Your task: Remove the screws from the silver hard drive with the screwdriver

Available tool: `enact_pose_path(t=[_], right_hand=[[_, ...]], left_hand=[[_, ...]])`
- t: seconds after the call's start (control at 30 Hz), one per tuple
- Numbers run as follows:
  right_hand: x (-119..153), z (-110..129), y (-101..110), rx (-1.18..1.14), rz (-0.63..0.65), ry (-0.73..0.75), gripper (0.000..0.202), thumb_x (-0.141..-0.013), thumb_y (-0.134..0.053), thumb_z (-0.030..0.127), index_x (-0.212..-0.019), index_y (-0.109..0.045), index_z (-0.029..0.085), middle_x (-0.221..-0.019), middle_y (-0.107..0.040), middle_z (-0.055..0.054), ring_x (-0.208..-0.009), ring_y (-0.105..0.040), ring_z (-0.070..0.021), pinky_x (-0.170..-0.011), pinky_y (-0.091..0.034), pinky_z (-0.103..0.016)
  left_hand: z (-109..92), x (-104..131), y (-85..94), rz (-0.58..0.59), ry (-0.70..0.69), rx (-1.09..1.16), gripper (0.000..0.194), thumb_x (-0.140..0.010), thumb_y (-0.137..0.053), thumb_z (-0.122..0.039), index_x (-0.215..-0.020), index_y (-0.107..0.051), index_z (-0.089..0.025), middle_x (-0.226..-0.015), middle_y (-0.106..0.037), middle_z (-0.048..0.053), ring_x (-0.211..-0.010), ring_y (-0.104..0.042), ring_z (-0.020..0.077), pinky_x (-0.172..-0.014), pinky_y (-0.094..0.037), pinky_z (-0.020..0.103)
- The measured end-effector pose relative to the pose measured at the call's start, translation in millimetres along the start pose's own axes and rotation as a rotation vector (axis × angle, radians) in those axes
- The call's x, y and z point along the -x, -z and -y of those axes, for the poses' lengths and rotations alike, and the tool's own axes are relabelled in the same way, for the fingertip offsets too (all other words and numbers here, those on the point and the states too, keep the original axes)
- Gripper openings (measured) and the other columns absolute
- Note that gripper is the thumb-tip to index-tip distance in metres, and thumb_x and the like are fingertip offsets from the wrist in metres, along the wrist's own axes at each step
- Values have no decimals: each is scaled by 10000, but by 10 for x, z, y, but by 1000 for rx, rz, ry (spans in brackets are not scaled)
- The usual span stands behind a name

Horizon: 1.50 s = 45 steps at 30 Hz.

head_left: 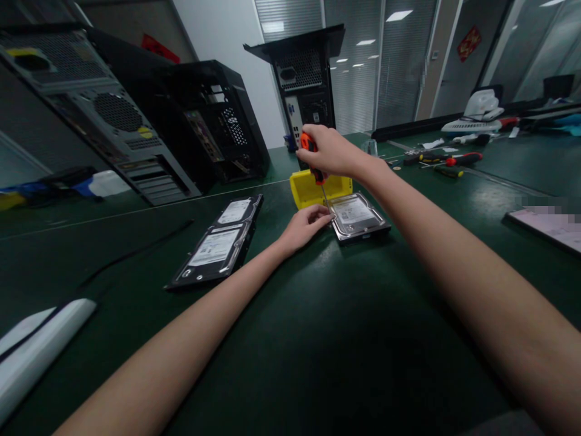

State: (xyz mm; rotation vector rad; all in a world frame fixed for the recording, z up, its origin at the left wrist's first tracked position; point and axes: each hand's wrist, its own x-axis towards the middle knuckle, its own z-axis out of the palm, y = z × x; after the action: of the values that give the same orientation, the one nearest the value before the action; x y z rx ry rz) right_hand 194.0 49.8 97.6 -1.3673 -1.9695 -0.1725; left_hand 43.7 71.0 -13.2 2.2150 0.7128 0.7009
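Note:
My right hand (327,148) is wrapped round the handle of an orange and black screwdriver (307,143). The screwdriver points down, its tip at the left edge of a hard drive (356,212) that lies label up on the green table. My left hand (307,225) is closed, thumb and fingertips together on that same edge, close to the tip. The exact contact of the tip is too small to make out. Behind the drive stands an open yellow case (302,186), partly hidden by the screwdriver and my right hand.
Two more hard drives (215,247) lie end to end on the left. Computer cases (122,115) stand behind them, and another tower (302,79) is at the back. Pliers and other hand tools (463,159) lie at the right. A black cable (136,249) crosses the left side.

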Motion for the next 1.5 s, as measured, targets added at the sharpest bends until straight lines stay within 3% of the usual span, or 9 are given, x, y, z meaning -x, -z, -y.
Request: enact_pose_path(t=[0.77,1.13,1.5], right_hand=[[-11,56,20,39,66,-21,324,-827,-418,317,-1073,-522,134,-973,-594,-125,-866,-567,-243,-800,-441,-405],[11,271,-22,92,126,40,367,-843,-408,339,-1154,-501,167,-1051,-607,-127,-994,-567,-319,-827,-427,-453],[-12,8,66,2,53,-42,317,-842,-462,393,-1003,-532,129,-951,-590,-127,-851,-579,-232,-795,-454,-387]], left_hand=[[11,-9,0,0,20,-2,358,-821,-574,-438,-975,-634,-120,-968,-659,88,-865,-594,191,-803,-456,329],[-7,-14,-15,7,12,27,358,-833,-562,-449,-959,-630,-120,-960,-667,89,-861,-604,197,-805,-459,326],[40,-18,-12,-5,12,-15,370,-828,-565,-450,-988,-627,-123,-928,-649,75,-826,-587,176,-772,-458,314]])
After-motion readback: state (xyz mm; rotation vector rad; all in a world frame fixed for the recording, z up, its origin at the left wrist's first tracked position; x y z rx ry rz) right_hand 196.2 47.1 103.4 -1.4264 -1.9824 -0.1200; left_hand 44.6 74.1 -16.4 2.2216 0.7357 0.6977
